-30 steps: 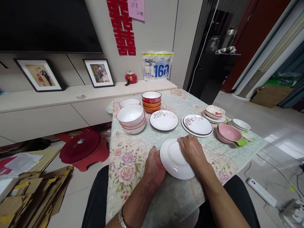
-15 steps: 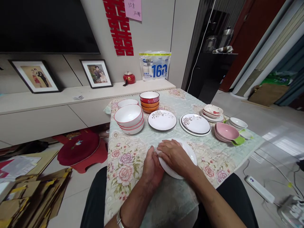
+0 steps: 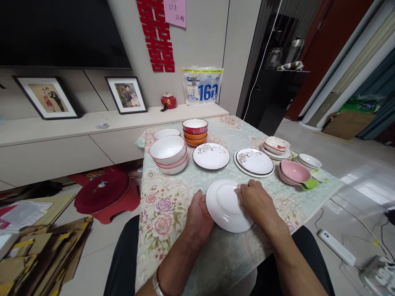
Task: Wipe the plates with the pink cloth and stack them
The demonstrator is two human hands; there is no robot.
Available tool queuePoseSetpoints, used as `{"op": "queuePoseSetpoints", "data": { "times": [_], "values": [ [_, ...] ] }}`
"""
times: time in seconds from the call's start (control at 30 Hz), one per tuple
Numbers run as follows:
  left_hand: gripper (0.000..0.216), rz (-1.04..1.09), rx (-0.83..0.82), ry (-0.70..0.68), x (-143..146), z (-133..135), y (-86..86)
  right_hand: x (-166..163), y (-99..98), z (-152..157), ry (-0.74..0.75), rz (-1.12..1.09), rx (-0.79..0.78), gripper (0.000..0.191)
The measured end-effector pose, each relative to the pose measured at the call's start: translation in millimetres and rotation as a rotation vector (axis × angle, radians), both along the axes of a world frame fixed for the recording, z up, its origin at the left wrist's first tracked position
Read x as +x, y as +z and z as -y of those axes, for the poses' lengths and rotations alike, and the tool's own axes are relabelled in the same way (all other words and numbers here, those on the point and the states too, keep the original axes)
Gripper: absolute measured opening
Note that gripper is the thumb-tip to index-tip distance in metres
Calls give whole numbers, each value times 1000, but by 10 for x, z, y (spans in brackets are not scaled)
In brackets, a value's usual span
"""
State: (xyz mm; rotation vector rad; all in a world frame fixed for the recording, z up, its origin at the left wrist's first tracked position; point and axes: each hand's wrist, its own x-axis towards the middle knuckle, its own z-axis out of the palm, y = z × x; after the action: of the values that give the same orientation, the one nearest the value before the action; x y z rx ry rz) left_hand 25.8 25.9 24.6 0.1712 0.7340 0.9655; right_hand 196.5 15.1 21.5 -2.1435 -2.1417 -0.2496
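A white plate (image 3: 220,218) is tilted above the near part of the table, its ring-shaped foot facing me. My left hand (image 3: 200,216) grips its left rim, with the thumb up along the edge and the fingers under it. My right hand (image 3: 256,201) rests on the right side of the plate with its fingers curled in. Whatever those fingers hold, if anything, is hidden. Just beyond lie a flower-patterned plate (image 3: 211,158) and, to its right, another flower-patterned plate (image 3: 255,161) stacked on white ones.
Red-rimmed white bowls (image 3: 168,150) stand at the left beside red and orange bowls (image 3: 195,133). Toward the right are pink bowls (image 3: 294,172), small white bowls (image 3: 309,160) and heart-patterned dishes (image 3: 277,144). A flowered cloth (image 3: 162,222) covers the table. A red stool (image 3: 105,193) stands left.
My right hand has slid from the plate's upper left to its right side, and its fingers have curled. More of the plate's underside now shows. My left hand stays at the rim.
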Motion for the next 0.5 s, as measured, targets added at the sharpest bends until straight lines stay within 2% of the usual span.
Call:
{"op": "queuePoseSetpoints", "data": {
  "times": [0.13, 0.23, 0.37, 0.5],
  "values": [
    [44, 9, 15, 9, 15, 4, -21, -137, -13, -49, -38, 39, 43, 25],
    [41, 11, 7, 29, 19, 1, -17, -303, -13, -115, 15, -7, 57, 22],
    [41, 40, -30, 34, 10, -4, 5, -496, -9, -143, 232, -155, 53, 19],
    [39, 100, -72, 62, -19, -5, 7, -594, 60, -35, 455, -318, -8, 18]
  ]
}}
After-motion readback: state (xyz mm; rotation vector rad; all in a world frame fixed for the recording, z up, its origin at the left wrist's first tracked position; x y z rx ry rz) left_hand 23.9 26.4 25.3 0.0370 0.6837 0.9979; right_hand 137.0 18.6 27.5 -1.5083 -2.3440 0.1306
